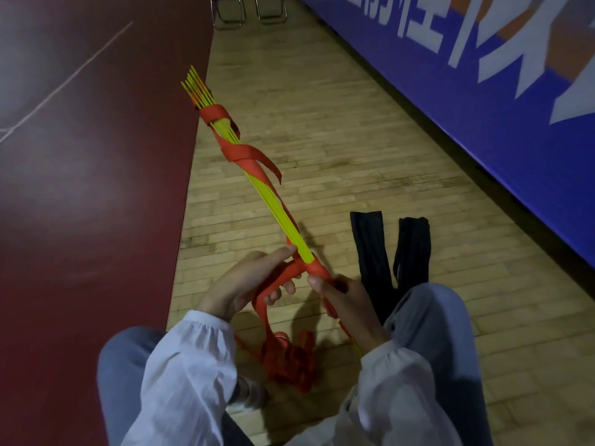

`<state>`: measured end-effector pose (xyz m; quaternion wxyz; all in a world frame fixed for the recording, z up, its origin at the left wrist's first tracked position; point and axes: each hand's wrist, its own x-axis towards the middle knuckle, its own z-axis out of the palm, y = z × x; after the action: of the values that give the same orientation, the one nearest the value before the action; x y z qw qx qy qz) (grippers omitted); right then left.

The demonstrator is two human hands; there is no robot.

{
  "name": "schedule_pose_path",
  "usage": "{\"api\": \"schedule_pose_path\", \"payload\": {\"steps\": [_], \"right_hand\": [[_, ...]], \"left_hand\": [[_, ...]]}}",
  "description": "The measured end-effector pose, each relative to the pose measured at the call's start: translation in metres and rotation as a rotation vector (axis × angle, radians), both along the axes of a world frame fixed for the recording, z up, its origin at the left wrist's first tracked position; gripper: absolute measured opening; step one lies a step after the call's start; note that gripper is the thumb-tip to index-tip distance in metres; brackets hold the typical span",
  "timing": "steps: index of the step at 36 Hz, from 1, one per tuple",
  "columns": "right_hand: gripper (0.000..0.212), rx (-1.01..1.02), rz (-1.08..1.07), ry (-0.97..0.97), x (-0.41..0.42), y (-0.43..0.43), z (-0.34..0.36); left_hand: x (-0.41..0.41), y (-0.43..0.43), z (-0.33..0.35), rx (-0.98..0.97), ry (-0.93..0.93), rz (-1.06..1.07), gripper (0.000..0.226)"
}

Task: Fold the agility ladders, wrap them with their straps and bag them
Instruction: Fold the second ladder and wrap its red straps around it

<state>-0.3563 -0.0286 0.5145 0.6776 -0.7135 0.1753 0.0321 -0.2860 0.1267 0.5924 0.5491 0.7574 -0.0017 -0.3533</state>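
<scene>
— White sleeves and grey-trousered knees framed it. Which step was in hand?
— Wrapping, I judged. The right hand was curled tight round the lower end of the folded bundle of thin yellow plastic ladder rungs, held slanting above the wooden floor. The left hand, loosely curled, held the flat red-orange webbing strap beside it.
— And next?
— The loose strap heap between the knees wanted winding on tautly. Two flat black fabric bags lay by the right knee.
</scene>
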Motion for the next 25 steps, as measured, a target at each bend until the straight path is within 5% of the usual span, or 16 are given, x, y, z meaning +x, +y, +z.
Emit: {"api": "schedule_pose_path", "payload": {"steps": [6, 14, 25], "right_hand": [[0.055, -0.136, -0.008, -0.007, -0.001, 0.002, -0.002], [0.036, -0.290, -0.017, 0.041, -0.002, 0.016, 0.009], [0.039, -0.357, 0.109, 0.073, -0.001, 0.017, 0.017]], "left_hand": [[-0.003, -0.006, 0.000, -0.011, -0.017, 0.062, 0.050], [-0.005, -0.008, 0.004, 0.051, -0.093, 0.107, 0.051], [-0.004, 0.001, -0.003, 0.093, -0.207, 0.086, 0.052]]}}
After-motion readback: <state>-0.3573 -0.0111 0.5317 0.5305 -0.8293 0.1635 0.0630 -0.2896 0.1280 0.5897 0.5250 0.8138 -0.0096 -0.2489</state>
